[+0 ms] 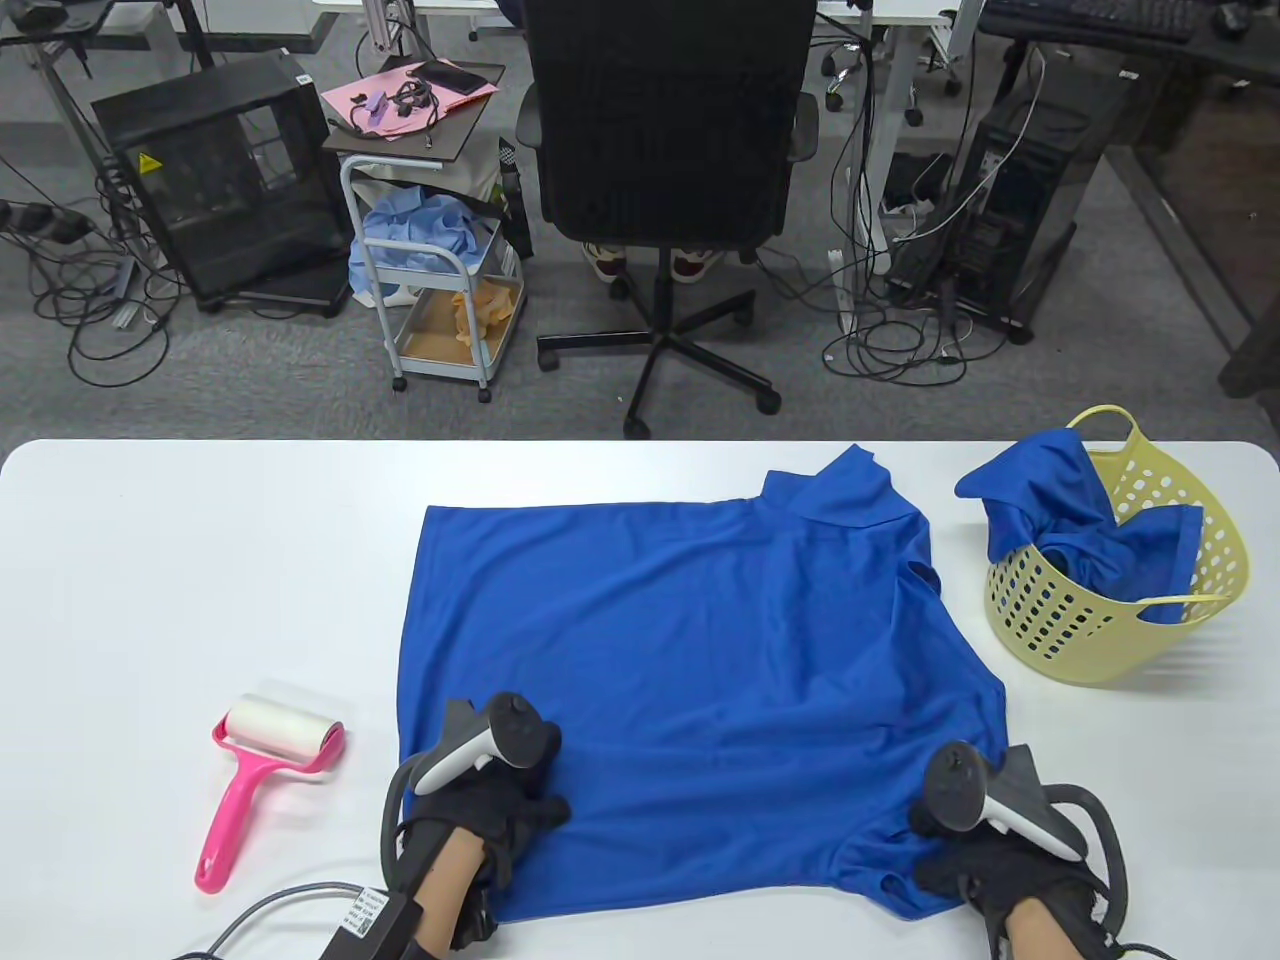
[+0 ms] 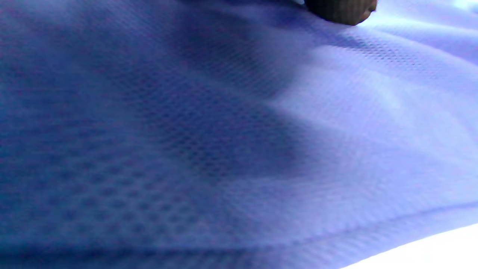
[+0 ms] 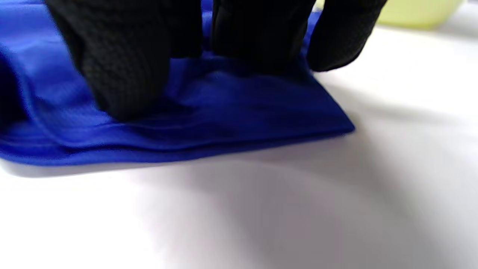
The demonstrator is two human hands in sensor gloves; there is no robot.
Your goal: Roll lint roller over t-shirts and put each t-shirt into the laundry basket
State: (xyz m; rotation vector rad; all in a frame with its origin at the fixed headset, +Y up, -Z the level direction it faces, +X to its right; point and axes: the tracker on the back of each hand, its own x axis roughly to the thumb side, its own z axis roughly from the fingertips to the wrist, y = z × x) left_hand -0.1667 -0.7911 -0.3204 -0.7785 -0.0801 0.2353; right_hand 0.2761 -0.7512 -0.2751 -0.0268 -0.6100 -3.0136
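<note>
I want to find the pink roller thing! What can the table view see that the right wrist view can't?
Only the table view shows the pink lint roller lying on the table left of the spread t-shirt, the left hand, and a second blue t-shirt in the basket. Only the right wrist view shows the fingertips pressing the shirt's edge. Both show the t-shirt, the right hand, the white table and the yellow laundry basket.

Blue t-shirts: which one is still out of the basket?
The t-shirt spread flat on the table, under both hands; the other t-shirt is bunched in the yellow laundry basket.
</note>
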